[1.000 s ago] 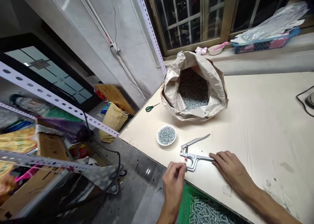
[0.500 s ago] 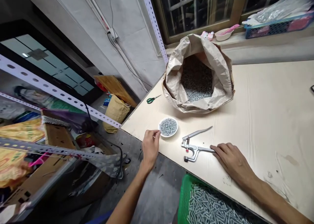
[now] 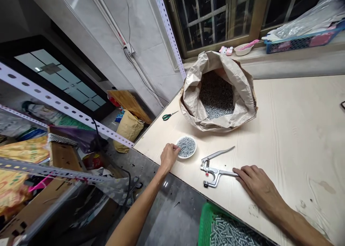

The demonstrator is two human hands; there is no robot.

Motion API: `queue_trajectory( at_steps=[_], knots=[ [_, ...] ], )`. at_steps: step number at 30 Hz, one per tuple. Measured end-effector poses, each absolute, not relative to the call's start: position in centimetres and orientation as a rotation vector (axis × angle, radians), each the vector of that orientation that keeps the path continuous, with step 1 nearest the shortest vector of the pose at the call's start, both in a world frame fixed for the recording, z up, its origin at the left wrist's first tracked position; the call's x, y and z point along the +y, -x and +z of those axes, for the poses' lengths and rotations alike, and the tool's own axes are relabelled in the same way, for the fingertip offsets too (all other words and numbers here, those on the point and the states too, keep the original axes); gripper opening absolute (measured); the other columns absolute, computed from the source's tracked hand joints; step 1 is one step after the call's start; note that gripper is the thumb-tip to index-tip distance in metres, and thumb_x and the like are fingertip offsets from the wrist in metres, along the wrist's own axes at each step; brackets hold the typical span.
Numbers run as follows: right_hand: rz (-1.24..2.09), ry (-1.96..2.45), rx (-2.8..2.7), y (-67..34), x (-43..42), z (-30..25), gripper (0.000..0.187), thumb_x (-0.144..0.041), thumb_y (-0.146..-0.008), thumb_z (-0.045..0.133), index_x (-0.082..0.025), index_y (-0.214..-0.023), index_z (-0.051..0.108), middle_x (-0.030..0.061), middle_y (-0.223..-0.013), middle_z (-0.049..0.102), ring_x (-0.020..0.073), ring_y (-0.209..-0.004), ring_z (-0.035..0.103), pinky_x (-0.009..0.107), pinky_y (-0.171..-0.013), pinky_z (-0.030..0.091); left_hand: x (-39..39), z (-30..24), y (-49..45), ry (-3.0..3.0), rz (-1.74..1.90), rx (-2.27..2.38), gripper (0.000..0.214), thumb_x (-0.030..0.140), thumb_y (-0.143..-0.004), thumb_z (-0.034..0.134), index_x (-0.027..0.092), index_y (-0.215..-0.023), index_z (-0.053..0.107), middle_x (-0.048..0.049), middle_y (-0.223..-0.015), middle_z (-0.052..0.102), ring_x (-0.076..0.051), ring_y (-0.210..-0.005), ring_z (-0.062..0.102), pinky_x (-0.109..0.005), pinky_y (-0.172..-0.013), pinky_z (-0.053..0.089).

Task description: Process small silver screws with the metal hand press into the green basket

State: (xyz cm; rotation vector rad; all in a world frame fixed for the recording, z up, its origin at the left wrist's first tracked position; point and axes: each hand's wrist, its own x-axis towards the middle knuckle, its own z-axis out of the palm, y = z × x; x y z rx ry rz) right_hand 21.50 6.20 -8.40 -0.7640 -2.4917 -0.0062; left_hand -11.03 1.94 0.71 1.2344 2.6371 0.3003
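Observation:
Near the left edge of the table stands a small white bowl (image 3: 196, 149) filled with short silvery screw-like pieces (image 3: 186, 146). My left hand (image 3: 169, 156) is at its left rim, thumb and fingers pinched together; what lies between the fingertips is too small to make out. To the right, metal snap pliers (image 3: 215, 173) lie on the table with their handles spread. The end of their lower handle sits between the thumb and forefinger of my right hand (image 3: 257, 183), which rests on the table.
An open paper sack (image 3: 190, 111) of small metal pieces stands behind the bowl. Green-handled scissors (image 3: 167, 117) lie to its left. Below the table's front edge is a green basket (image 3: 204, 221) of metal pieces. A perforated shelf post (image 3: 64, 107) crosses the left side.
My left hand has moved slightly right and up, so its fingertips now reach the bowl's rim. The right hand and the pliers stay in place. The camera view has tilted a little upward.

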Motion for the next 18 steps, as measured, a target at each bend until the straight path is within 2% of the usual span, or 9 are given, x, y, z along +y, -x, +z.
queue_trajectory(
  at_steps=[5,9,18],
  knots=[
    [-0.016,0.781,-2.509,-21.49,6.22,-8.07,0.027,-0.023,-0.097,0.035,-0.017,-0.109,0.059,0.0066,-0.085,0.059,0.0188,-0.078,0.049,0.032,-0.068,0.038,2.23,0.49,10.87,-1.248,0.195,2.707,0.021,0.036,-0.085,0.057,0.020,-0.091,0.067,-0.0066,-0.102,0.064,-0.021,-0.093,0.061,-0.028,-0.070,0.041],
    [-0.024,0.779,-2.519,-21.48,6.18,-7.83,0.027,-0.022,-0.097,0.036,-0.016,-0.109,0.059,0.0071,-0.086,0.059,0.0193,-0.079,0.049,0.032,-0.067,0.038,2.20,0.30,10.66,-1.298,0.227,2.692,0.021,0.032,-0.088,0.051,0.021,-0.094,0.068,-0.0063,-0.103,0.063,-0.021,-0.093,0.061,-0.028,-0.070,0.042],
    [-0.027,0.783,-2.520,-21.40,6.12,-7.52,0.025,-0.019,-0.096,0.037,-0.017,-0.108,0.059,0.0065,-0.085,0.059,0.0190,-0.077,0.049,0.032,-0.066,0.037,2.92,0.57,11.17,-1.429,0.227,2.596,0.015,0.022,-0.085,0.051,0.018,-0.084,0.065,-0.0048,-0.094,0.063,-0.016,-0.083,0.061,-0.024,-0.067,0.042]
  ],
)
